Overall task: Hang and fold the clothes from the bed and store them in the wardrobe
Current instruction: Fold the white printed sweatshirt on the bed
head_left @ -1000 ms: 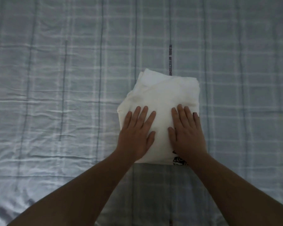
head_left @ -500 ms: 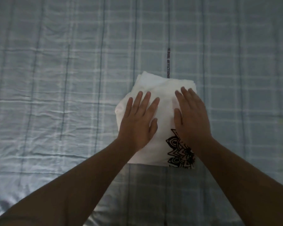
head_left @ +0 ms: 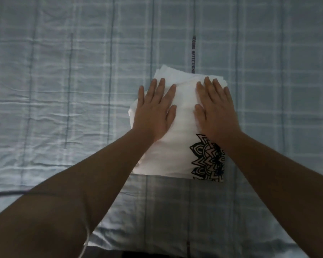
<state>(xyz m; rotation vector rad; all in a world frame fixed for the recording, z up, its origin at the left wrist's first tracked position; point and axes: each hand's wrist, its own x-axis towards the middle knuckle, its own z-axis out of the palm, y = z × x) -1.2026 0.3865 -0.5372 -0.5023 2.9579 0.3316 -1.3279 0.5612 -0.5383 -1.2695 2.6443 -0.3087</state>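
Low in the frame's centre, the black print (head_left: 208,159) now lies uncovered, both flat palms having slid up the folded white garment (head_left: 185,116). The left hand (head_left: 155,110) and right hand (head_left: 215,107), fingers spread wide, press its far edge on the plaid bedsheet (head_left: 63,90); folding looks nearly done

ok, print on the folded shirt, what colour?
Black mandala-style print on white folded shirt, head view.

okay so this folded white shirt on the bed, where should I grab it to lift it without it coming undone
Probably by its two side edges, sliding a hand under each from left and right. The folded white shirt lies flat on the bed sheet, loose layers stepped at the far edge; left hand and right hand rest flat on top, already near those sides.
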